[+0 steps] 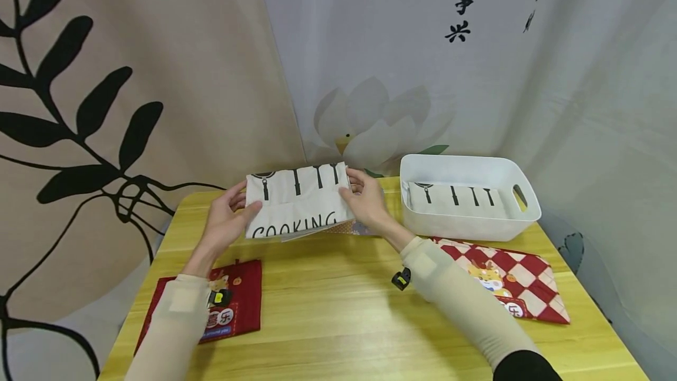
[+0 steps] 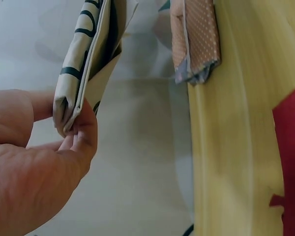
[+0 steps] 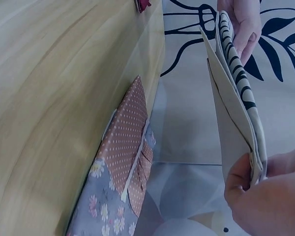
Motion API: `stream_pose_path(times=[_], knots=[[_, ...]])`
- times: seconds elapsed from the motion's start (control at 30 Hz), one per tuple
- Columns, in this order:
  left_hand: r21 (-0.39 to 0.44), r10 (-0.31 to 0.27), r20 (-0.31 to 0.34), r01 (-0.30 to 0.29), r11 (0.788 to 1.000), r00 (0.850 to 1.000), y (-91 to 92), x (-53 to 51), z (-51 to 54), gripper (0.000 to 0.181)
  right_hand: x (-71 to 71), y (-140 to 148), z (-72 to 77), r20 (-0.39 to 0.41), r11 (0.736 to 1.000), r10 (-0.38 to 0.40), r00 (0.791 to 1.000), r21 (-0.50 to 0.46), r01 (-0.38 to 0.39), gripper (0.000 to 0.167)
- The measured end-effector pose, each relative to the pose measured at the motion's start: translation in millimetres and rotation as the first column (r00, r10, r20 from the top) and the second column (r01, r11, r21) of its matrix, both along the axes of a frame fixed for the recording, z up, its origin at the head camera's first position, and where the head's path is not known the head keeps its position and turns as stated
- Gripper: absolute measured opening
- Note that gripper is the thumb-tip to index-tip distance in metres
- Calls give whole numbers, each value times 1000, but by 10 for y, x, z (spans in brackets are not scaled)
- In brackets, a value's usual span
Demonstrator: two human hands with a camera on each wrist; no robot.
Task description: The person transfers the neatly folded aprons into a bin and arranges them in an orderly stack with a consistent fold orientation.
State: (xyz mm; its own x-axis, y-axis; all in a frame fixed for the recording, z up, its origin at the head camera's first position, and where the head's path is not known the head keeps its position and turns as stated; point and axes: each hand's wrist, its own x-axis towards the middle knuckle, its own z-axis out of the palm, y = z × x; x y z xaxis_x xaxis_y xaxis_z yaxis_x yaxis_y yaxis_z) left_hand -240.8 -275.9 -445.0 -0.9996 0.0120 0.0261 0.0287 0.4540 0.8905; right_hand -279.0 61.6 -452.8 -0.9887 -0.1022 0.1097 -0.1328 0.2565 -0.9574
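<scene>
A folded white cloth (image 1: 298, 201) with black utensil drawings and the word COOKING is held up over the back of the table. My left hand (image 1: 224, 216) pinches its left edge, thumb on the front and fingers behind. At the opposite edge my right hand (image 1: 367, 201) pinches it the same way. Both wrist views show the cloth (image 2: 83, 64) edge-on, its several layers stacked and the rear layer hanging a little apart. Behind and below lies a folded cloth (image 3: 125, 152) with brown dots and grey flowers, mostly hidden in the head view.
To the right stands a white plastic bin (image 1: 465, 225) with a similar folded white cloth (image 1: 460, 201) inside. A red-and-cream checked folded cloth (image 1: 534, 278) lies in front of it. Under my left forearm is a dark red folded cloth (image 1: 247, 293). Curtains hang behind the wooden table (image 1: 322, 310).
</scene>
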Motion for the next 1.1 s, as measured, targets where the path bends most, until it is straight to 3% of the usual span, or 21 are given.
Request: stream_pose_path(times=[0.37, 0.6, 1.1], knots=[[15, 5, -50, -4, 1000, 999, 296, -73, 22, 74, 50, 268, 25, -28, 997, -51, 998, -67, 49, 57], [1, 9, -97, -9, 1000, 995, 492, -152, -28, 70, 82, 464, 30, -63, 994, -110, 992, -19, 109, 54], [-9, -21, -132, 20, 1000, 991, 915, -269, 16, 64, 191, 882, 73, -54, 986, -163, 985, -50, 161, 55]])
